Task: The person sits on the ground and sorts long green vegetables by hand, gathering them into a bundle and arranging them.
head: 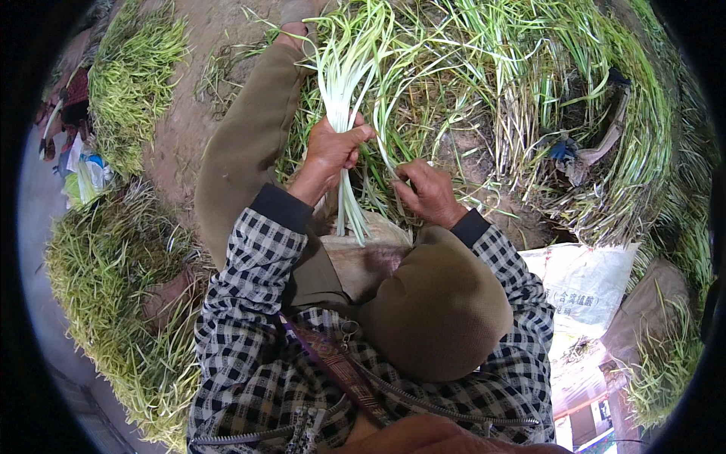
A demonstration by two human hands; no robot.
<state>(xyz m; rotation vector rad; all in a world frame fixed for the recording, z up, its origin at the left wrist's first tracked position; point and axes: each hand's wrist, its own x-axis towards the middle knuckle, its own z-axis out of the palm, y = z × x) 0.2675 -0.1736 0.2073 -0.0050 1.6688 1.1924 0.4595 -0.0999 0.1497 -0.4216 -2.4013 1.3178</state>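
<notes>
My left hand (332, 150) is closed around a bundle of long leafy stalks (343, 85), probably chives. Their white, pale stems hang below the fist over a stained cloth (366, 255) between my legs, and the yellow-green leaves fan out above. To the right and a little lower, my right hand (428, 190) pinches a thin pale stalk (381, 133) between thumb and forefinger. That stalk runs up beside the bundle, its leafy end mixing with the other leaves. A heap of loose green stalks (471, 62) lies on the ground beyond both hands.
More leafy heaps (125, 318) lie at left, another (136, 85) at upper left. My bent knee (442, 306) rises near the right forearm; my other leg (249, 130) stretches forward. Cloth strips (604, 136) lie among stalks at right, near a printed white sack (584, 284).
</notes>
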